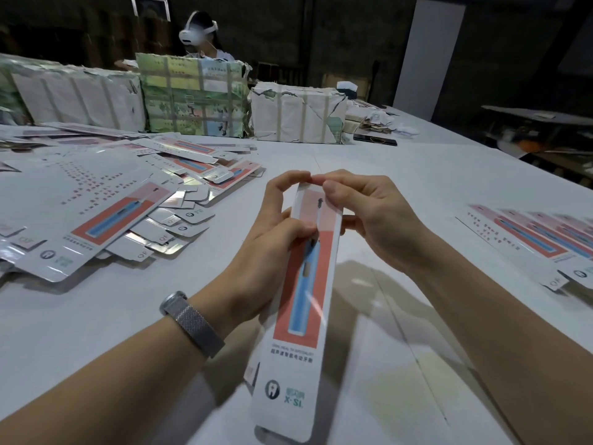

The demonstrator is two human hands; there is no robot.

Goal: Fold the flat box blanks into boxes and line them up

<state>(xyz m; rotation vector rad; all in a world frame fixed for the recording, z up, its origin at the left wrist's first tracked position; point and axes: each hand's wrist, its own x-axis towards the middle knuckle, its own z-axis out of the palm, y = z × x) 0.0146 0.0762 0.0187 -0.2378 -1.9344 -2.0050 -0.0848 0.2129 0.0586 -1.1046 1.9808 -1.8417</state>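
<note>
A long narrow toothbrush box (298, 319), white with a red panel and a blue brush picture, is held up over the table between both hands, its far end pointing away from me. My left hand (272, 226) grips the box's upper left side, thumb on the front face and index finger curled over the far end. My right hand (365, 210) holds the upper right edge, its index fingertip meeting the left one at the far end flap. A loose heap of flat box blanks (106, 207) covers the table on the left. Folded boxes (542, 239) lie lined up at the right edge.
Taped paper-wrapped bundles (192, 97) stand in a row along the table's far side, with another person seated behind them. Small scraps and a dark flat object (375, 139) lie at the far right. The white table (401, 175) shows bare surface ahead and below my arms.
</note>
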